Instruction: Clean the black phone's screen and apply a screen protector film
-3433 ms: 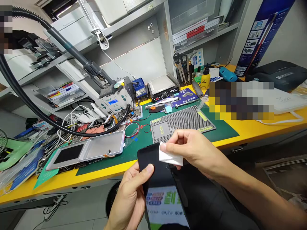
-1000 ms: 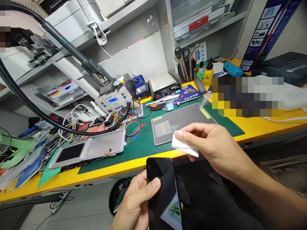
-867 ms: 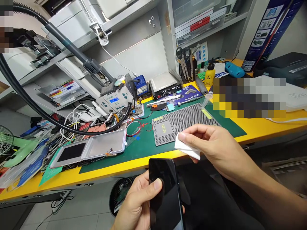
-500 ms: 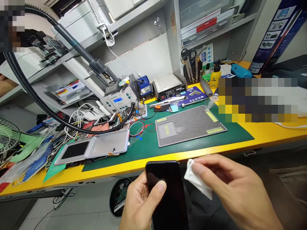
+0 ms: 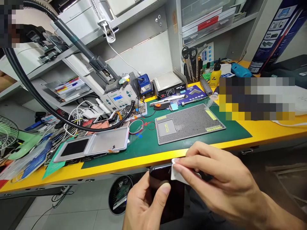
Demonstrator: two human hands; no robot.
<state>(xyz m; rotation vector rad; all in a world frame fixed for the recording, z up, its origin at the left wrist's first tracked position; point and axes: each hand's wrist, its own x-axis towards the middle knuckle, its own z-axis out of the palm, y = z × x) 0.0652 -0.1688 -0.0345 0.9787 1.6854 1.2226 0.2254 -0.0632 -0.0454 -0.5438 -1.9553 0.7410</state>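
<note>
Below the front edge of the yellow bench (image 5: 100,170), the left hand (image 5: 141,210) is wrapped around a black phone (image 5: 174,201). Its thumb lies flat across the dark glass and the remaining fingers are hidden behind the body. The phone stands roughly upright in that grasp, off the bench and clear of its edge, with its lower half running down behind the palm.

At the phone's upper right corner sits a small white wipe (image 5: 176,175), pressed flat against the glass. The right hand (image 5: 216,182) has it pinched under the fingertips, coming in from the right and covering that corner, so the wipe is sandwiched between fingers and screen.

On the bench behind, near the left part of the front edge, an open metal tray (image 5: 105,145) rests half on the green cutting mat (image 5: 148,148). A grey perforated mat (image 5: 189,123) lies further right on the same green mat, well apart from both hands. Toward the back edge stands a yellow bottle (image 5: 215,76).
</note>
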